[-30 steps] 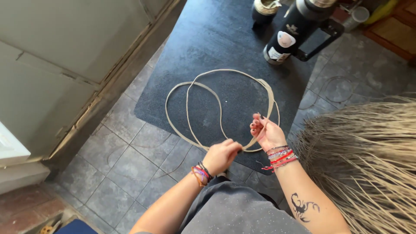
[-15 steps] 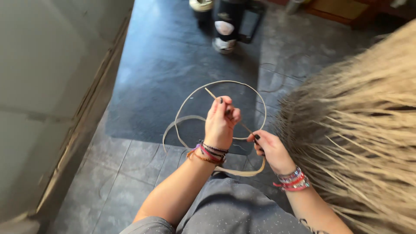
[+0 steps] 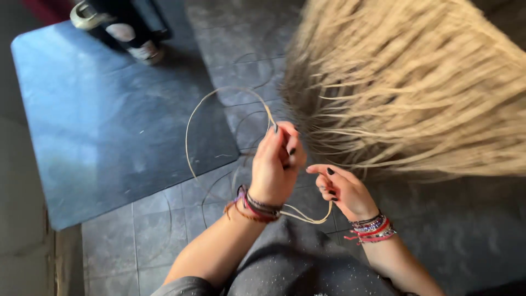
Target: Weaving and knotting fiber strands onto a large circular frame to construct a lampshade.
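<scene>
A long pale fibre strip (image 3: 189, 145) curls in a loop above the floor. My left hand (image 3: 276, 164) is raised and shut on the strip near the loop's top. My right hand (image 3: 339, 189) sits lower and to the right, with fingers pinching the strip's lower end, which sags in a small loop (image 3: 309, 218) between both wrists. A big bundle of dry straw-coloured fibres (image 3: 405, 87) spreads just behind and right of my hands. Both wrists wear several coloured bracelets.
A dark blue mat (image 3: 109, 120) lies on the grey tiled floor (image 3: 159, 230) to the left. A black flask with a handle (image 3: 129, 27) stands at the mat's far end. My grey-clad lap (image 3: 296, 268) is below.
The view swung right, so the mat and flask slid left and the fibre bundle now fills the top right. My left hand rose with the strip; the loop narrowed.
</scene>
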